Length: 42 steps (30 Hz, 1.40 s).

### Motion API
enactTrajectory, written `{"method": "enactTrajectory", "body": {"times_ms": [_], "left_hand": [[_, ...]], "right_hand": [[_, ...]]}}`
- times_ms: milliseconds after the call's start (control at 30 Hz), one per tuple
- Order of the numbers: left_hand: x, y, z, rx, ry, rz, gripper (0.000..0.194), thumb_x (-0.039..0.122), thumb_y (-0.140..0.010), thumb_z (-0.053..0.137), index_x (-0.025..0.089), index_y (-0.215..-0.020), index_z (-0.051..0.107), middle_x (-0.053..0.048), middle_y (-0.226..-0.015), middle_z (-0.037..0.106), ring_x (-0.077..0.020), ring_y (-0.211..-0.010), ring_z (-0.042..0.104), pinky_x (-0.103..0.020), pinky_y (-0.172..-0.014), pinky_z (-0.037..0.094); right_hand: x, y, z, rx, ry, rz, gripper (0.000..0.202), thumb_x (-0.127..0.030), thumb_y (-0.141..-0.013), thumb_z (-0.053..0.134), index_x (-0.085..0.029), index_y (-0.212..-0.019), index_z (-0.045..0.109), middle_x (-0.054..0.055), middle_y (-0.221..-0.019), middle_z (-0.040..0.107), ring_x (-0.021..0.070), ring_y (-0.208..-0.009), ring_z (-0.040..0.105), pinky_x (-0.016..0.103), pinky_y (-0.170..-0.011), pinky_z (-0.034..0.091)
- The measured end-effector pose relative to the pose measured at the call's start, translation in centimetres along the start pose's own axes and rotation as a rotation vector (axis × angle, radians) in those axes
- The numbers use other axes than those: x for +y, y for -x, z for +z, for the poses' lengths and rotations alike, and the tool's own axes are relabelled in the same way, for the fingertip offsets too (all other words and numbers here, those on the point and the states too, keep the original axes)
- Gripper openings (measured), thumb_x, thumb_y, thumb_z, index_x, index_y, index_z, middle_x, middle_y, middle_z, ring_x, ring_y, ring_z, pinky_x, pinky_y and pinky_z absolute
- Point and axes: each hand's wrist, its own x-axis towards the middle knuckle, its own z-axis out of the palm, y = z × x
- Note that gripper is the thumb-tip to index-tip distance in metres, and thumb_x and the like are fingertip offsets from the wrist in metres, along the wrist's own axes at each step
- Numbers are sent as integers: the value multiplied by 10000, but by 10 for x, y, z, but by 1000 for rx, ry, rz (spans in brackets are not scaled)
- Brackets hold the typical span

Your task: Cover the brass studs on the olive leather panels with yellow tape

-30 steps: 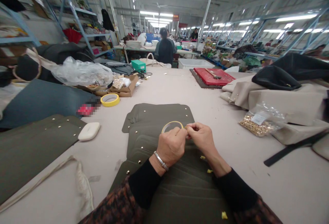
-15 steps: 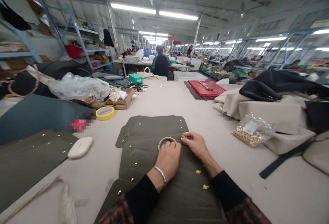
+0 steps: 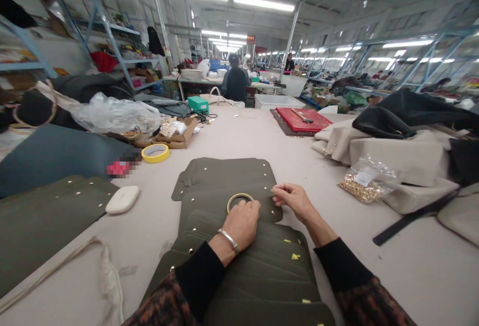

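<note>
Several olive-green panels (image 3: 224, 176) with small metal studs lie overlapped on the table before me. My left hand (image 3: 241, 224) rests over them, its fingers closed on the near side of a yellow tape roll (image 3: 229, 206). At the right edge of the upper panel, my right hand (image 3: 297, 204) has thumb and forefinger pinched together. A tiny yellowish bit shows at those fingertips, too small to make out fully. Small yellow tape pieces (image 3: 295, 256) lie on the nearer panels.
Another yellow tape roll (image 3: 155, 153) and a white rounded case (image 3: 122, 200) lie at left. More studded panels (image 3: 45, 226) are beyond the case. A bag of gold-coloured hardware (image 3: 361, 186) sits at right by beige pieces. A hammer (image 3: 301, 115) lies on a red pad (image 3: 314, 124).
My right hand has moved slightly right, off the panel's edge. More of the upper panel's right edge and a stud there now show. My left hand still holds the tape roll.
</note>
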Motion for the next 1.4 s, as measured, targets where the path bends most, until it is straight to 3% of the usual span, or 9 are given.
{"method": "enactTrajectory", "body": {"times_ms": [233, 633, 700, 833, 933, 1067, 1167, 1267, 1400], "left_hand": [[-5, 1, 9, 32, 23, -5, 150, 197, -927, 362, 179, -1009, 486, -74, -954, 598, -217, -908, 528, -334, -797, 451], [-5, 0, 9, 39, 48, -15, 138, 195, -923, 385, 181, -1010, 491, -63, -948, 611, -209, -903, 538, -327, -796, 455], [-5, 0, 8, 38, 52, -13, 139, 191, -925, 381, 181, -1005, 494, -62, -951, 613, -206, -902, 540, -326, -796, 454], [-5, 1, 7, 53, 57, -36, 125, 231, -923, 412, 186, -992, 507, -65, -929, 613, -206, -886, 546, -317, -779, 454], [-5, 2, 7, 83, 71, -45, 149, 283, -935, 401, 191, -970, 513, -60, -903, 615, -209, -861, 551, -320, -754, 461], [-5, 2, 7, 89, 72, -39, 165, 264, -946, 363, 192, -961, 511, -59, -899, 618, -210, -848, 557, -327, -747, 464], [-6, 1, 7, 73, 71, -41, 151, 242, -941, 369, 189, -967, 508, -60, -903, 617, -203, -855, 560, -316, -754, 460], [-6, 2, 6, 68, 74, -30, 134, 226, -936, 380, 191, -961, 507, -54, -903, 616, -200, -863, 559, -307, -752, 458], [-6, 2, 6, 59, 88, -30, 134, 220, -933, 379, 193, -959, 508, -59, -904, 616, -204, -861, 556, -308, -742, 456]], "right_hand": [[15, 28, -16, -169, 310, 112, 182, -317, -693, 622, -141, -738, 630, -23, -489, 578, 70, -393, 465, 172, -392, 349], [6, 31, -1, -153, 823, -245, 154, -254, -771, 531, -197, -730, 668, 12, -674, 683, 160, -644, 617, 250, -616, 410], [5, 30, 0, -143, 866, -252, 149, -262, -773, 554, -205, -849, 670, 1, -641, 666, 159, -620, 610, 249, -601, 400], [4, 30, -6, -55, 917, -280, 392, -329, -770, 626, -192, -1134, 572, -18, -612, 634, 169, -582, 597, 256, -575, 395], [5, 36, -14, 3, 891, -433, 191, -309, -845, 550, -183, -977, 608, 19, -729, 656, 162, -655, 610, 264, -643, 437], [7, 46, -18, -190, 1028, -725, 192, -185, -894, 441, -187, -892, 633, 64, -843, 642, 170, -784, 603, 270, -733, 456], [4, 48, -11, -294, 1198, -808, 211, -135, -883, 430, -168, -863, 638, 79, -797, 624, 186, -756, 590, 280, -707, 458], [-1, 46, -2, -313, 1318, -756, 219, -124, -878, 434, -151, -786, 631, 91, -749, 623, 196, -716, 595, 282, -680, 451], [-7, 36, 5, -270, 1280, -553, 199, -139, -847, 481, -160, -738, 646, 92, -731, 663, 177, -659, 612, 255, -640, 425]]}}
